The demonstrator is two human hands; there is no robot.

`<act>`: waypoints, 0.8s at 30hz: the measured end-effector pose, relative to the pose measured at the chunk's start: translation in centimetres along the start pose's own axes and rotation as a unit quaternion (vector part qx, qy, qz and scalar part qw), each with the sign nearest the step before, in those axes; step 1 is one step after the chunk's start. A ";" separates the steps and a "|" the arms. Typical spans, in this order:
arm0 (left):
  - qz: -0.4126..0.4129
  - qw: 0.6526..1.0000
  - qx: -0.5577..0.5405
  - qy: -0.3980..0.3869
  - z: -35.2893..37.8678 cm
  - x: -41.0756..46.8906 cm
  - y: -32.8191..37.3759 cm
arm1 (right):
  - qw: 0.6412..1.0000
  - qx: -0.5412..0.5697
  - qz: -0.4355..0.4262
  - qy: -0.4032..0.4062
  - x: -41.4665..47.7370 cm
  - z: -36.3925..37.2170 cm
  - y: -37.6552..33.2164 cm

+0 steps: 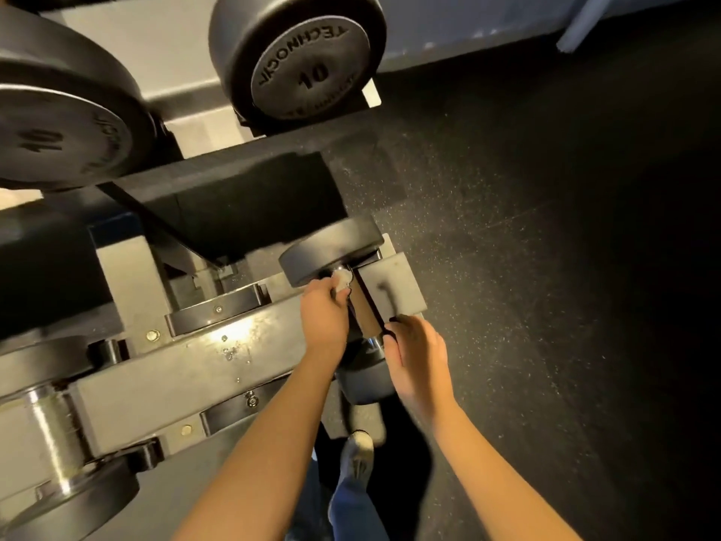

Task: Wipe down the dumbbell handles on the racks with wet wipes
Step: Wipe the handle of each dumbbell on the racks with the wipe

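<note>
A person's left hand [325, 318] pinches a crumpled wet wipe [341, 281] against the far end of the handle [372, 341] of a small dumbbell [331, 253], which lies in the end cradle of the lower rack [242, 357]. The right hand [415, 359] curls its fingers by the near end, though whether round the bar or the rack's edge cannot be told. The likely hazard is that the weight sits at the rack's very end, above the person's shoe [359, 447] — a hard rub under a loose hold could roll it out, or the wadded wipe could miss most of the grip.
</note>
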State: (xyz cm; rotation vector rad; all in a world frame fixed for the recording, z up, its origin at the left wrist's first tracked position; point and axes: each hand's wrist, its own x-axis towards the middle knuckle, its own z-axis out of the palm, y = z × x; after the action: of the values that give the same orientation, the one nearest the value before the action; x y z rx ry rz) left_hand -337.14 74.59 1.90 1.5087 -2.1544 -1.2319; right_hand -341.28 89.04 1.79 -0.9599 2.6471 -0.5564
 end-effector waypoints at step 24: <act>-0.014 0.991 -0.131 0.019 1.0 -2.0 -1.9 | 0.997 -0.014 -0.027 0.074 -0.4 1.0 0.3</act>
State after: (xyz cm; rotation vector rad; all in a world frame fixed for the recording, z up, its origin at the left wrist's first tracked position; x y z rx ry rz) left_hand -335.61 76.63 0.36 1.4427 -1.8680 -1.4187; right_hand -340.83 89.25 0.82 -1.0401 2.7729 -0.6284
